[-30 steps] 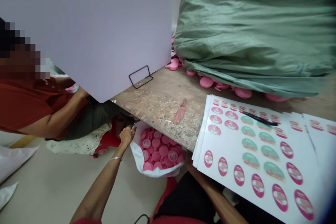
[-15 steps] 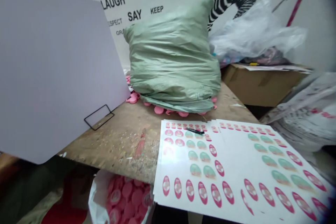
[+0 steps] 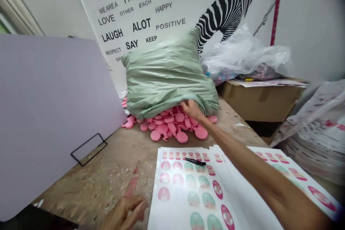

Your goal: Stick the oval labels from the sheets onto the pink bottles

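My right hand (image 3: 191, 109) reaches across the sheets and grips the lower edge of a green cloth sack (image 3: 164, 79), which looks like a pillowcase. The edge is raised, and a pile of round pink plastic pieces (image 3: 172, 127) shows beneath it, some with small tabs. My left hand (image 3: 126, 212) is low over the table by the sticker sheets (image 3: 175, 201), slightly blurred, fingers loosely curled and apart, with nothing seen in it. A black pen-like tool (image 3: 195, 161) lies on the sheets, which bear pink and green printed labels.
A large pale board (image 3: 54, 122) with a black wire stand (image 3: 88, 150) stands at left. On the right are a cardboard box (image 3: 258, 100) with plastic bags (image 3: 242, 57) on top and a big filled bag (image 3: 318, 133). The wooden table (image 3: 107, 179) is worn and paint-flecked.
Both my hands have come into view. My right hand has taken hold of the sack's lower edge and lifted it, and many more pink pieces show. The view has tilted up.
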The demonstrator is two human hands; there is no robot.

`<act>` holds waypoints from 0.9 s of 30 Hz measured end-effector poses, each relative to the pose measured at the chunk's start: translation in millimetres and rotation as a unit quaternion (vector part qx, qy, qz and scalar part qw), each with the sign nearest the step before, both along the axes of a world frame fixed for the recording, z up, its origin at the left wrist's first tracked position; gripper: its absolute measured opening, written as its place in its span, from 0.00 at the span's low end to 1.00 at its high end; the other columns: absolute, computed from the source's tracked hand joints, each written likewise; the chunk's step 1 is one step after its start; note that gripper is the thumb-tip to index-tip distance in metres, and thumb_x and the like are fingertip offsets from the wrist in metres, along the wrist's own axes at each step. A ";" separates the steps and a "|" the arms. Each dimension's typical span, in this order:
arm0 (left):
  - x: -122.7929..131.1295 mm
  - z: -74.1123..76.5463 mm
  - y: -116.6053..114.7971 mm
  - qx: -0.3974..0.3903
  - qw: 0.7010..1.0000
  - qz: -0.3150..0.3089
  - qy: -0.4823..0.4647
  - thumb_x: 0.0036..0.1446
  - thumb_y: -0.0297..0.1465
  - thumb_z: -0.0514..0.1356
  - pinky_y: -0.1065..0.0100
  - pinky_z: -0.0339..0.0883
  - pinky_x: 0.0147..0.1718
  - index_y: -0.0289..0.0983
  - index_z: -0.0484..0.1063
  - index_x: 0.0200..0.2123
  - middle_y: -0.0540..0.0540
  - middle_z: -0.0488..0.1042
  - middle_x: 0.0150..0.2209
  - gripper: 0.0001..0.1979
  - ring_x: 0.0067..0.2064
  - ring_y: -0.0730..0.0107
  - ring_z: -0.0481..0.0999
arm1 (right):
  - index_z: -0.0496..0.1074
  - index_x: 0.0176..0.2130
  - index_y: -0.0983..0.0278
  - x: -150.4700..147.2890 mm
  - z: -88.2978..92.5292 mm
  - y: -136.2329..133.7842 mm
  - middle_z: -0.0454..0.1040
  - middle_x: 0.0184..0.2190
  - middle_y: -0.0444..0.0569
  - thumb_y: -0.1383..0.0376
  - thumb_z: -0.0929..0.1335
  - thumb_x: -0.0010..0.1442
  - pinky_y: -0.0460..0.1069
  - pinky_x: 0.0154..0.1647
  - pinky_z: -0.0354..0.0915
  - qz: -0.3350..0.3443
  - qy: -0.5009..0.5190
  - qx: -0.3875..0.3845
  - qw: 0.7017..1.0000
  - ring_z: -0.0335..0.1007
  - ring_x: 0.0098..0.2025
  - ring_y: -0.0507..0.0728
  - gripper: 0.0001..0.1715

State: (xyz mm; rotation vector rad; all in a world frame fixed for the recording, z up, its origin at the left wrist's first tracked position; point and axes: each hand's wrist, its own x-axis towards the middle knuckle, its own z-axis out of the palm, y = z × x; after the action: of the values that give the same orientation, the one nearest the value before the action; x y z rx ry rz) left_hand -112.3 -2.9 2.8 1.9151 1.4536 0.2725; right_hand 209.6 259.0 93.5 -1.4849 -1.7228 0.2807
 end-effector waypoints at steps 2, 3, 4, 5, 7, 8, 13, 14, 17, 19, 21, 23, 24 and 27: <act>24.3 18.2 17.1 0.028 0.999 0.001 -0.027 0.62 0.50 0.43 0.69 0.63 0.36 0.40 0.71 0.27 0.47 0.73 0.28 0.26 0.33 0.67 0.71 | 0.71 0.37 0.71 15.0 41.0 33.9 0.74 0.34 0.54 0.57 0.57 0.64 0.50 0.40 0.61 -0.029 0.003 0.045 0.999 0.65 0.35 0.56 0.23; 32.6 24.1 23.3 0.041 0.999 0.006 -0.036 0.62 0.50 0.43 0.69 0.63 0.37 0.39 0.71 0.27 0.47 0.73 0.29 0.26 0.34 0.67 0.71 | 0.70 0.40 0.72 24.0 56.1 47.3 0.74 0.37 0.56 0.57 0.56 0.65 0.51 0.42 0.61 -0.034 0.001 0.062 0.997 0.65 0.38 0.56 0.24; 38.0 27.7 28.2 0.052 0.998 0.011 -0.044 0.61 0.50 0.43 0.69 0.64 0.37 0.39 0.71 0.28 0.46 0.74 0.29 0.26 0.34 0.66 0.71 | 0.70 0.41 0.72 32.9 65.7 57.7 0.74 0.39 0.56 0.57 0.56 0.66 0.51 0.44 0.61 -0.029 -0.005 0.074 0.997 0.66 0.40 0.57 0.23; 40.6 28.9 32.3 0.061 0.997 0.019 -0.053 0.61 0.50 0.44 0.69 0.64 0.38 0.39 0.71 0.28 0.46 0.74 0.29 0.26 0.34 0.66 0.72 | 0.70 0.41 0.71 41.2 69.4 64.9 0.74 0.40 0.56 0.58 0.57 0.66 0.52 0.45 0.61 -0.018 -0.014 0.078 0.997 0.66 0.41 0.57 0.22; 39.6 24.0 40.8 0.072 0.994 0.050 -0.069 0.61 0.50 0.44 0.69 0.65 0.39 0.38 0.71 0.27 0.46 0.74 0.29 0.26 0.34 0.66 0.72 | 0.71 0.42 0.69 54.4 60.2 69.3 0.74 0.41 0.52 0.57 0.61 0.66 0.52 0.45 0.64 0.019 -0.038 0.070 0.997 0.68 0.41 0.56 0.19; 37.2 18.0 46.8 0.070 0.992 0.073 -0.078 0.61 0.50 0.44 0.69 0.66 0.39 0.38 0.71 0.27 0.46 0.74 0.28 0.26 0.34 0.66 0.73 | 0.71 0.42 0.68 59.3 49.5 66.7 0.74 0.40 0.50 0.57 0.63 0.65 0.53 0.44 0.65 0.038 -0.051 0.060 0.996 0.69 0.40 0.55 0.17; 33.6 -29.7 118.7 0.140 0.964 0.211 -0.078 0.55 0.48 0.53 0.61 0.70 0.37 0.33 0.65 0.55 0.38 0.75 0.41 0.31 0.35 0.60 0.76 | 0.73 0.30 0.61 75.9 -20.4 17.5 0.76 0.30 0.50 0.59 0.65 0.60 0.51 0.35 0.66 0.067 -0.104 0.028 0.992 0.71 0.36 0.60 0.12; 38.0 -37.5 142.5 0.181 0.952 0.231 -0.082 0.54 0.47 0.54 0.58 0.71 0.39 0.31 0.59 0.60 0.33 0.70 0.50 0.35 0.39 0.57 0.77 | 0.73 0.29 0.61 78.9 -34.1 4.4 0.75 0.28 0.52 0.58 0.65 0.59 0.52 0.33 0.65 0.055 -0.110 0.025 0.992 0.71 0.34 0.61 0.13; 61.4 -48.5 221.3 0.307 0.914 0.258 -0.066 0.55 0.44 0.56 0.50 0.65 0.50 0.31 0.44 0.67 0.24 0.41 0.67 0.42 0.60 0.42 0.63 | 0.72 0.31 0.64 87.8 -73.4 -24.5 0.74 0.30 0.60 0.55 0.62 0.61 0.56 0.38 0.64 -0.082 -0.151 0.063 0.983 0.71 0.39 0.66 0.18; 79.9 -47.6 269.6 0.362 0.884 0.287 -0.075 0.55 0.42 0.57 0.46 0.61 0.54 0.31 0.37 0.68 0.24 0.29 0.68 0.45 0.66 0.36 0.50 | 0.70 0.45 0.69 92.0 -94.9 -24.8 0.70 0.46 0.68 0.54 0.63 0.60 0.61 0.46 0.62 -0.202 -0.162 0.140 0.956 0.65 0.50 0.71 0.22; 93.9 -44.2 308.1 0.403 0.848 0.325 -0.111 0.56 0.37 0.57 0.45 0.54 0.58 0.32 0.33 0.68 0.25 0.24 0.68 0.46 0.68 0.37 0.40 | 0.60 0.56 0.72 93.4 -108.9 -5.7 0.60 0.56 0.71 0.53 0.64 0.57 0.64 0.50 0.60 -0.271 -0.099 0.188 0.939 0.58 0.57 0.74 0.35; 99.5 -39.6 336.9 0.408 0.834 0.344 -0.141 0.57 0.32 0.56 0.47 0.47 0.62 0.34 0.38 0.68 0.31 0.20 0.68 0.41 0.69 0.40 0.33 | 0.50 0.61 0.73 92.8 -114.2 28.3 0.60 0.56 0.71 0.53 0.65 0.54 0.63 0.48 0.62 -0.257 0.028 0.172 0.951 0.59 0.56 0.72 0.44; 98.5 -36.2 348.7 0.400 0.836 0.344 -0.149 0.57 0.29 0.55 0.49 0.44 0.63 0.35 0.44 0.67 0.34 0.19 0.68 0.36 0.69 0.42 0.31 | 0.49 0.61 0.72 93.0 -113.7 47.9 0.63 0.53 0.69 0.55 0.65 0.53 0.62 0.45 0.64 -0.227 0.087 0.148 0.959 0.63 0.53 0.70 0.44; 80.3 -17.3 380.3 0.358 0.865 0.315 -0.158 0.61 0.26 0.51 0.49 0.45 0.63 0.35 0.61 0.59 0.37 0.34 0.69 0.22 0.68 0.44 0.40 | 0.61 0.54 0.67 104.5 -101.4 100.3 0.73 0.41 0.60 0.60 0.62 0.53 0.57 0.40 0.66 -0.140 0.166 0.083 0.973 0.69 0.41 0.64 0.30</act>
State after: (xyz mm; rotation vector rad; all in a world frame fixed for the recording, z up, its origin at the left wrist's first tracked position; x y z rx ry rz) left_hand -32.0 377.4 -14.4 1.6990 1.8526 1.5436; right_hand 314.0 359.3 -7.9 -1.4432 -1.2252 0.2140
